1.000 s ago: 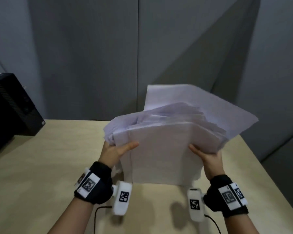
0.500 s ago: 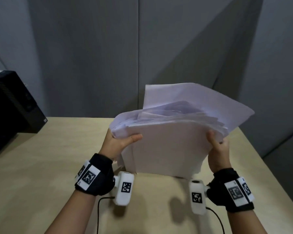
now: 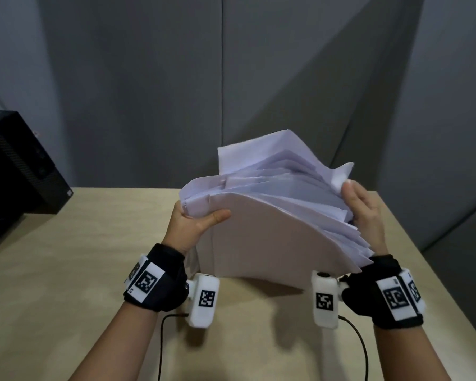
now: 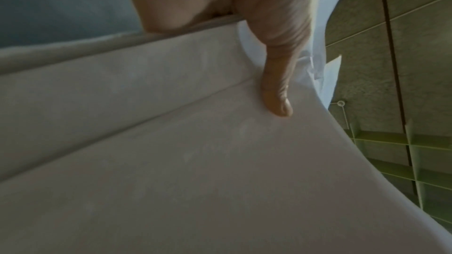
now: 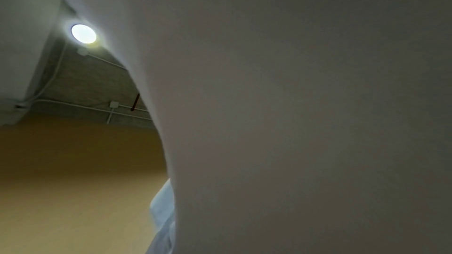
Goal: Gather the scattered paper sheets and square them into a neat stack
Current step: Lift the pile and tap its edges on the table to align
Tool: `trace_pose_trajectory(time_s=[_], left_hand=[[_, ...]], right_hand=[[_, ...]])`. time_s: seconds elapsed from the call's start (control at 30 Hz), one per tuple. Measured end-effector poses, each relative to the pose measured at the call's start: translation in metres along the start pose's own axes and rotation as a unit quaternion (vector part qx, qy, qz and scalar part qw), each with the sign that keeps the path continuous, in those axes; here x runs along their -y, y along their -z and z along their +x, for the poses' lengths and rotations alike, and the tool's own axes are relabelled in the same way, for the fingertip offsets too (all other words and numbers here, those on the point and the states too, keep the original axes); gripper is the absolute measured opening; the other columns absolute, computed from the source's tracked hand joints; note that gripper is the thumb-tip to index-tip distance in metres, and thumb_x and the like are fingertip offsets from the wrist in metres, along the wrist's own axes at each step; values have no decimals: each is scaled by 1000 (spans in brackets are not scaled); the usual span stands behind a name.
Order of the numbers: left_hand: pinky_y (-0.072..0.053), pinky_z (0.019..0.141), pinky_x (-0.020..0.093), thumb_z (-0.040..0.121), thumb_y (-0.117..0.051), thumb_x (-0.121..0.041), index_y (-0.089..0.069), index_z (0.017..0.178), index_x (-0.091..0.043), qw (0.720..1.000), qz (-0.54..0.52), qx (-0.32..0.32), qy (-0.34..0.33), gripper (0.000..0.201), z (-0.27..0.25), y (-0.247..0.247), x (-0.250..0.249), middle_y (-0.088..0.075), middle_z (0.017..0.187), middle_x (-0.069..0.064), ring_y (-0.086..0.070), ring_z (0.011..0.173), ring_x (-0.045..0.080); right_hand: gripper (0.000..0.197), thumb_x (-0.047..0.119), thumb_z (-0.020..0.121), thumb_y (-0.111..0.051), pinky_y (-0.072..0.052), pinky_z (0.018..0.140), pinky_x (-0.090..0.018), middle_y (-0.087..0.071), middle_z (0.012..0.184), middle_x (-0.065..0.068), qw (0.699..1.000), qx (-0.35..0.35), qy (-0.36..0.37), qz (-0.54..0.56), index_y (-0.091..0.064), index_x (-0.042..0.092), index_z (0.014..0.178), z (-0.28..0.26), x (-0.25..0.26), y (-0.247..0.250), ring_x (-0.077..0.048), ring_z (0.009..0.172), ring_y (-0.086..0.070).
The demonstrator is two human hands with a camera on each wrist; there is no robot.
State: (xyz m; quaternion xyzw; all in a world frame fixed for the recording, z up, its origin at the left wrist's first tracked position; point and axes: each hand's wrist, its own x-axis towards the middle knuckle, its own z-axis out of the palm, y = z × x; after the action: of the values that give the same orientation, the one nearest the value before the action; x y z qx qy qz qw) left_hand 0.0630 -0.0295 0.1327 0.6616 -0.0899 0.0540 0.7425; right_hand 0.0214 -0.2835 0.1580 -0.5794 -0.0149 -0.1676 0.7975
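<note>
A thick, uneven bundle of white paper sheets [image 3: 270,224] stands on its lower edge on the wooden table [image 3: 66,243], fanned and leaning toward the right. My left hand [image 3: 195,224] grips its upper left corner, thumb [image 4: 276,92] pressed on the near sheet [image 4: 195,161]. My right hand [image 3: 363,213] lies flat against the bundle's right edge with straight fingers, touching a raised corner of a sheet near the top. In the right wrist view the near sheet [image 5: 305,113] fills most of the picture and hides that hand.
A black computer case [image 3: 19,166] stands at the table's far left. Grey partition walls [image 3: 231,78] rise right behind the table. The table's right edge [image 3: 434,273] runs close to my right wrist. Thin black cables [image 3: 162,339] hang from the wrist cameras.
My right hand has slid up from the bundle's lower right side to its upper right edge and straightened. The sheets have tipped and fanned to the right. The left hand keeps its grip.
</note>
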Motion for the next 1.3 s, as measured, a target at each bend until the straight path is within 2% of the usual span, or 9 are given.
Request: trace_pose_trajectory(time_s=[0.27, 0.43, 0.53, 0.67, 0.87, 0.97, 1.07, 1.13, 1.3], left_hand=[[-57, 77, 20, 69, -75, 4, -69, 81, -20, 999, 4, -48, -6, 27, 1, -10, -3, -74, 74, -12, -69, 76, 3], [-54, 66, 10, 72, -74, 1, -65, 75, -21, 995, -11, -96, 6, 24, 3, -16, -3, -71, 63, -20, -66, 63, -8], [-52, 60, 6, 73, -72, 4, -63, 72, -23, 995, -18, -96, 1, 29, 3, -18, -4, -70, 60, -24, -65, 60, -10], [-53, 61, 9, 73, -73, 2, -65, 74, -23, 993, -25, -116, -1, 26, 3, -21, -1, -70, 62, -23, -66, 62, -8], [-54, 65, 15, 73, -75, -5, -63, 72, -24, 983, -21, -181, -2, 22, 5, -34, -4, -67, 72, -11, -65, 63, -1], [-54, 77, 27, 73, -76, -8, -65, 80, -19, 982, -22, -189, 2, 17, 9, -42, -7, -66, 78, -8, -64, 74, 11], [-56, 76, 28, 73, -75, -6, -67, 82, -17, 987, -19, -157, 2, 16, 8, -50, -15, -68, 74, -10, -66, 72, 10], [-54, 64, 17, 74, -73, -1, -65, 75, -19, 992, -39, -121, -5, 20, 2, -52, -24, -70, 61, -15, -66, 61, -1], [-56, 68, 19, 68, -74, 8, -69, 73, -22, 993, -83, -55, -65, 30, -7, -34, -40, -74, 70, -13, -70, 70, 3]], right_hand=[[35, 53, 56, -74, -52, 59, -21, -69, 65, 8, 998, 4, 32, -59, -73, 19, 65, 10, 7, 11, -8, 62, -62], [102, 77, 30, -74, -53, 65, -18, -71, 89, 6, 997, 73, 14, -16, -53, 29, 118, 6, 4, 31, -5, 77, -67], [93, 69, 26, -80, -51, 72, -8, -70, 89, 29, 990, 81, -20, -111, -61, 41, 112, -11, -22, 43, 13, 82, -64], [137, 76, 18, -76, -44, 91, -12, -51, 125, 15, 974, 107, -21, -197, -30, 17, 133, -33, -45, 40, 15, 105, -52], [149, 46, 17, -84, -35, 105, -26, -34, 147, -5, 964, 77, -3, -255, -16, 8, 145, -56, -63, 21, -4, 128, -40], [149, 38, 19, -81, -33, 105, -15, -36, 145, 0, 957, 70, 4, -281, -11, 3, 146, -59, -72, 14, 5, 130, -37], [116, 61, 36, -83, -46, 90, -10, -58, 118, -4, 967, -9, 10, -254, -44, 3, 128, -46, -74, 6, 12, 98, -58], [40, 23, 66, -83, -50, 83, -16, -66, 98, -2, 973, -105, 52, -197, -57, 17, 97, -29, -64, 9, 16, 77, -59], [28, 3, 73, -70, -52, 70, -12, -67, 78, 15, 979, -147, 112, -88, -53, 21, 85, -5, -16, 25, 13, 68, -61]])
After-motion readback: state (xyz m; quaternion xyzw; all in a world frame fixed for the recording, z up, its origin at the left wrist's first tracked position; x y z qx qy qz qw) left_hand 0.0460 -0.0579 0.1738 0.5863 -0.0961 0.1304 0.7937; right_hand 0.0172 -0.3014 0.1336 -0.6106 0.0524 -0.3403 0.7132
